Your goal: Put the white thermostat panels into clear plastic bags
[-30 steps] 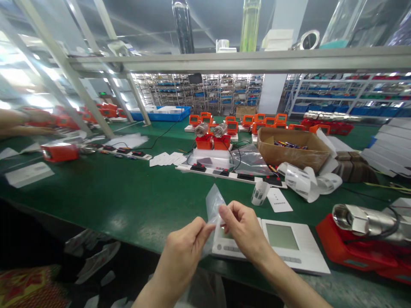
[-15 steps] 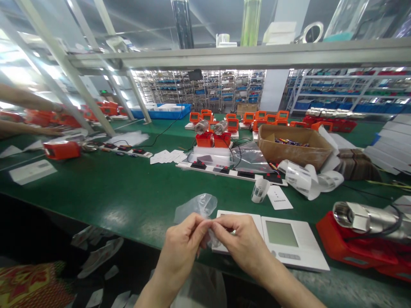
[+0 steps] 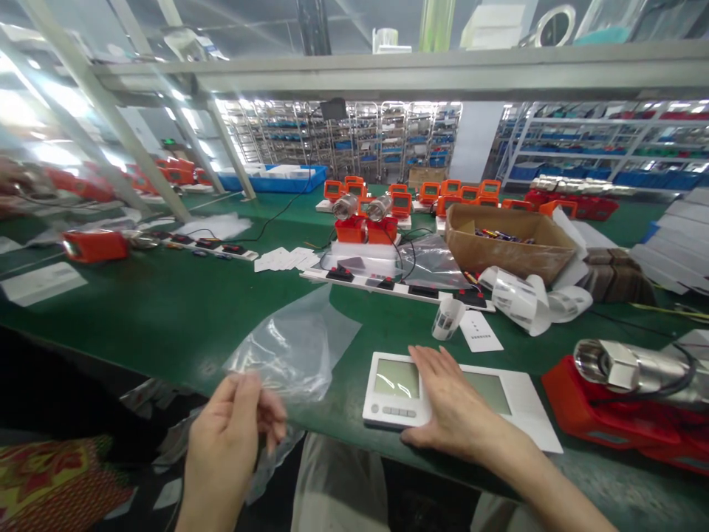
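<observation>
My left hand (image 3: 230, 425) pinches the near edge of a clear plastic film (image 3: 296, 343) and holds it out to the left above the green table's front edge. My right hand (image 3: 451, 403) lies flat, fingers stretched, on two white display units (image 3: 396, 380) that sit side by side near the front edge. The left unit's grey screen and row of buttons show; the right unit (image 3: 521, 403) is partly covered by my hand.
A red device with a metal cylinder (image 3: 625, 391) lies at the right. Label rolls (image 3: 526, 299), a small card (image 3: 481, 330), a cardboard box (image 3: 507, 244), a power strip (image 3: 388, 284) and orange meters (image 3: 365, 222) stand further back. Another orange unit (image 3: 94, 244) is at the left.
The film was crumpled between both hands over the left unit; now my left hand has pulled it off to the left, spread out, and my right hand has dropped flat onto the units.
</observation>
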`<state>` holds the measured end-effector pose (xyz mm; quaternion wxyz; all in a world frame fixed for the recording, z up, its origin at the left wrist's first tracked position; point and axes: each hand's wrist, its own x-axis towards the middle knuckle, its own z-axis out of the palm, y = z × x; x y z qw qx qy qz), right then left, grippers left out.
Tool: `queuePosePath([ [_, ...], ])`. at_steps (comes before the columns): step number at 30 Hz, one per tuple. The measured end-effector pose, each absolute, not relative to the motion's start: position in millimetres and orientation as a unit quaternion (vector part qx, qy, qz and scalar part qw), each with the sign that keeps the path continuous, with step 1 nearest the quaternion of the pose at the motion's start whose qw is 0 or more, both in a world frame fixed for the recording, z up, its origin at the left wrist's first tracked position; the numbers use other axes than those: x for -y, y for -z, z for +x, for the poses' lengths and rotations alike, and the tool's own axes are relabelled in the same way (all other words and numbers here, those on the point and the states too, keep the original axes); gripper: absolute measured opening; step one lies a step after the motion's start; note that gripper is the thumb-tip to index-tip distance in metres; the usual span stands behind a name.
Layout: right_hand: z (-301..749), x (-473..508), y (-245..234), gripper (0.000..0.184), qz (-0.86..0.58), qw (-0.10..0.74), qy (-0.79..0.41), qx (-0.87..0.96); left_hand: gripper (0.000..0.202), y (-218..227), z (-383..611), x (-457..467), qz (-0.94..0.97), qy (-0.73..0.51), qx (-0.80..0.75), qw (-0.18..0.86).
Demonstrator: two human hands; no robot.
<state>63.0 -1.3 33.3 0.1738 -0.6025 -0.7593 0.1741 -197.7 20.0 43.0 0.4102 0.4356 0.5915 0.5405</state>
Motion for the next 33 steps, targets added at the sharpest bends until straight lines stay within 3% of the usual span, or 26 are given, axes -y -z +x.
queuePosePath([
  [5, 54, 0, -30, 0.092, -0.579, 0.187, -0.094, 0.788, 0.026, -22, -172, -35, 0.372, -0.576, -0.546, 0.481],
  [11, 24, 6, -42, 0.090, -0.508, 0.186, 0.089, 0.836, 0.023, -24, -129, -52, 0.441, -0.522, -0.607, 0.407],
  [14, 17, 12, -56, 0.087, -0.479, 0.182, 0.123, 0.850, 0.022, -27, -120, -55, 0.438, -0.530, -0.625, 0.368],
  [16, 24, 17, -68, 0.077, -0.461, 0.238, 0.104, 0.848, 0.023, -25, -118, -58, 0.428, -0.540, -0.621, 0.374],
  [20, 76, 17, -88, 0.025, -0.593, 0.443, 0.137, 0.659, 0.027, -14, -118, -63, 0.377, -0.562, -0.562, 0.476],
  [21, 93, 12, -88, 0.021, -0.667, 0.413, 0.144, 0.602, 0.029, -12, -118, -63, 0.364, -0.562, -0.534, 0.517],
  [24, 138, -17, -74, 0.031, -0.845, 0.115, 0.044, 0.520, 0.034, -7, -120, -63, 0.334, -0.541, -0.429, 0.641],
  [25, 149, -28, -66, 0.036, -0.863, 0.070, 0.009, 0.499, 0.036, -6, -120, -64, 0.325, -0.532, -0.393, 0.676],
  [28, 166, -53, -44, 0.054, -0.891, 0.022, -0.057, 0.451, 0.034, -2, -123, -66, 0.290, -0.513, -0.295, 0.752],
  [33, 180, -65, -29, 0.056, -0.893, 0.011, -0.102, 0.439, 0.019, 4, -120, -66, 0.200, -0.543, -0.190, 0.793],
])
